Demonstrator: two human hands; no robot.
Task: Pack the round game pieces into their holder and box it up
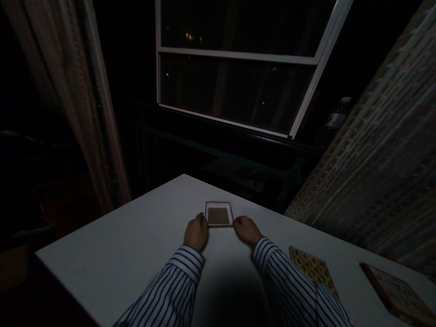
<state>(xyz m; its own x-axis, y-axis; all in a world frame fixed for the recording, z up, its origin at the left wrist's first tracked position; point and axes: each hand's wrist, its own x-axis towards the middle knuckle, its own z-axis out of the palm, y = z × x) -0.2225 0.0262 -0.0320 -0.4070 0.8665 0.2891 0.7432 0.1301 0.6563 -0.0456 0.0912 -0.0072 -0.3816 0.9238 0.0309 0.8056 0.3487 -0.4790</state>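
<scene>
Both of my hands meet at a small, nearly square frame [232, 212] with a thin brown edge, a white inner border and a tan middle. It is at the table's far part. My left hand [196, 232] is closed on its left side, near the lower corner. At the lower right corner, the curled fingers of my right hand [247, 230] pinch the edge. Whether the frame rests on the white table [150, 240] or is slightly raised, I cannot tell. Striped sleeves cover both forearms.
Partly behind my right sleeve lies a yellow, dark-patterned flat item [311, 268]. Farther right is a brown-edged picture or board [402, 290]. A dark window [238, 54] stands beyond the table, between curtains [368, 150]. A bottle [335, 120] is near the right curtain. The room is dim.
</scene>
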